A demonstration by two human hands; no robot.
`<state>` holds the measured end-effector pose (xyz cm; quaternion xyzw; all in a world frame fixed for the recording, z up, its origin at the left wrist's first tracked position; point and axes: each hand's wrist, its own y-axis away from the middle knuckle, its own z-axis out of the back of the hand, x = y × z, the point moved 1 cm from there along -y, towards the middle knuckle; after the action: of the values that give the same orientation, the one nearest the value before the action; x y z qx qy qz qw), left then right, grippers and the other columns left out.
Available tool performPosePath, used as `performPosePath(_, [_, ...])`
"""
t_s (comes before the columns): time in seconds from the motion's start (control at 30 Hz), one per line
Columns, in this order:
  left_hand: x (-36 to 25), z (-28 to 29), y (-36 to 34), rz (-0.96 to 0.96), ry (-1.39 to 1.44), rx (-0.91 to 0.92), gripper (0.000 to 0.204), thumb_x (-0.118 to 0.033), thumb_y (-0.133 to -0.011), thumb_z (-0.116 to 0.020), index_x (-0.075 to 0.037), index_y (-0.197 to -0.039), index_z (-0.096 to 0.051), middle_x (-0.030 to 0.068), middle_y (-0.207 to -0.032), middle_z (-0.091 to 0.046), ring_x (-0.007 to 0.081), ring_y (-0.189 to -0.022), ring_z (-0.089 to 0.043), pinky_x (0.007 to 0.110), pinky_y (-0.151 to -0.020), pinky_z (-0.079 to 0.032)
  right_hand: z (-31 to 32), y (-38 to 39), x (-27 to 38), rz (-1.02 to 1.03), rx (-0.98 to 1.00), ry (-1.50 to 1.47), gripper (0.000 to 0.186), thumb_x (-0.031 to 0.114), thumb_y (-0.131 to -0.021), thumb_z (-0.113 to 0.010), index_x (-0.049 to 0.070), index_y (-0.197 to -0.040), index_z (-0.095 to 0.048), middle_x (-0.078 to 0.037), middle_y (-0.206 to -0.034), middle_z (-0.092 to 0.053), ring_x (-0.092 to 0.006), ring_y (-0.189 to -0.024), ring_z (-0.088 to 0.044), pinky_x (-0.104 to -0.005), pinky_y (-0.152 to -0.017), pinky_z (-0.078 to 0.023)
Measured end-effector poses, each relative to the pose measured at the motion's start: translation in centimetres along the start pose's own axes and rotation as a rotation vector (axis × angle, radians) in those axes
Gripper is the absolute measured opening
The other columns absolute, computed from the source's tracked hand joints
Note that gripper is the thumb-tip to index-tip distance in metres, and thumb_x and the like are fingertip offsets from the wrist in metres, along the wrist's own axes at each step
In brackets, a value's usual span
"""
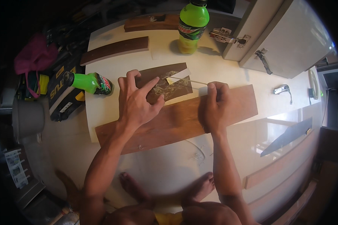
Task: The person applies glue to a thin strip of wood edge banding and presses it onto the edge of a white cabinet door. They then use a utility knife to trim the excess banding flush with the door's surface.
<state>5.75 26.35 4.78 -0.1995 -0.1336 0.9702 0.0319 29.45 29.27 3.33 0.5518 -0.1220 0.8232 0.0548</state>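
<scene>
1. The dark brown panel (181,91) lies on the pale surface (218,70), just beyond the long wooden board (176,117); it is best kept flat and still.
2. The fingers of the left hand (137,98) are spread wide at the panel's left part, with nothing seen to be grasped; light, even pressure is advised, well clear of the rod's tip.
3. The thin rod (194,81) is pinched at its near end between the thumb and curled fingers of the right hand (218,103). A loose pinch and a low angle are judged best for control.
4. The rod's far end is held over the pale pointed piece (179,77); whether contact is made cannot be told. Short, gentle strokes are safer, since the rod may flex.
5. Care is needed around the yellowish strands (169,88), which could be smeared by stray fingertips.
</scene>
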Motion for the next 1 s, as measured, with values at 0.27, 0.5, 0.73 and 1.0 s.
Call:
performPosePath(0.27, [1.4,-0.1,0.4,0.026,0.186,0.039,0.049,-0.023,-0.083,-0.081,-0.008,-0.129,-0.078,0.018,-0.133,-0.059,0.0381,-0.115,-0.059,0.046,-0.101,-0.052,-0.3,0.3,0.1,0.001,0.133,-0.032,0.015,0.012,-0.106,-0.065,-0.001,-0.102,-0.069,-0.013,-0.094,-0.064,-0.0267,-0.085,-0.063,-0.0383,-0.074,-0.05])
performPosePath(0.5, [1.1,0.2,0.1,0.044,0.241,-0.041,0.048,-0.017,-0.083,-0.08,-0.005,-0.129,-0.076,0.0171,-0.128,-0.063,0.0369,-0.112,-0.066,0.045,-0.097,-0.055,-0.5,0.4,1.0,0.227,0.199,0.264,0.008,0.013,-0.102,-0.069,0.006,-0.101,-0.073,-0.009,-0.094,-0.065,-0.0302,-0.091,-0.061,-0.0436,-0.086,-0.041])
performPosePath(0.73, [1.3,-0.3,0.6,-0.025,0.159,-0.06,0.048,-0.017,-0.081,-0.082,-0.007,-0.128,-0.077,0.0167,-0.129,-0.062,0.0355,-0.108,-0.065,0.045,-0.095,-0.055,-0.9,0.7,0.9,0.303,0.232,0.375,0.007,0.015,-0.101,-0.071,0.007,-0.1,-0.073,-0.008,-0.095,-0.063,-0.0308,-0.097,-0.061,-0.0483,-0.087,-0.04])
performPosePath(1.0, [1.0,-0.2,0.9,-0.069,0.13,-0.032,0.05,-0.017,-0.079,-0.083,-0.008,-0.128,-0.079,0.0173,-0.131,-0.061,0.0372,-0.11,-0.064,0.046,-0.095,-0.055,-1.1,0.7,0.7,0.298,0.258,0.417,0.008,0.013,-0.102,-0.069,0.006,-0.1,-0.072,-0.01,-0.098,-0.062,-0.0327,-0.1,-0.06,-0.0511,-0.087,-0.041])
